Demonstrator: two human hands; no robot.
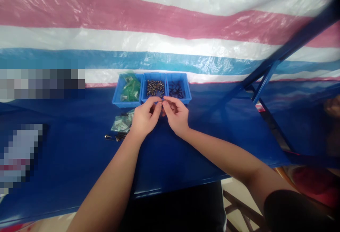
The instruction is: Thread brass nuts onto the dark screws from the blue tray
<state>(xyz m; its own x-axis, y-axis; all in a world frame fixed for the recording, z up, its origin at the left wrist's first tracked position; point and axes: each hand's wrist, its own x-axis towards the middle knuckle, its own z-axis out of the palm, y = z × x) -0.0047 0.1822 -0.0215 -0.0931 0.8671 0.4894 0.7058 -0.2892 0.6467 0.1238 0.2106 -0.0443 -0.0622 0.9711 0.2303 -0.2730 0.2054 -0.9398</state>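
Observation:
My left hand point(145, 116) and my right hand point(176, 115) meet fingertip to fingertip above the blue table, both in a pinch. Whatever lies between the fingertips is too small and too covered to name. Just beyond them stand three blue bins in a row. Brass-coloured metal fittings point(155, 87) fill part of the middle bin point(143, 94). Dark screw-like pieces point(177, 90) lie in the right bin point(188, 92). Green plastic bags point(130, 88) are in the left bin point(116, 96). Beside my left hand rest a clear bag of small parts point(122, 122) and some loose bolts point(119, 137).
A blue metal frame point(262, 80) rises on the right of the table point(170, 164). Behind the bins hangs a striped plastic sheet point(159, 19). Pixelated areas cover things at the left. A stool point(244, 210) is partly visible below the table's front edge.

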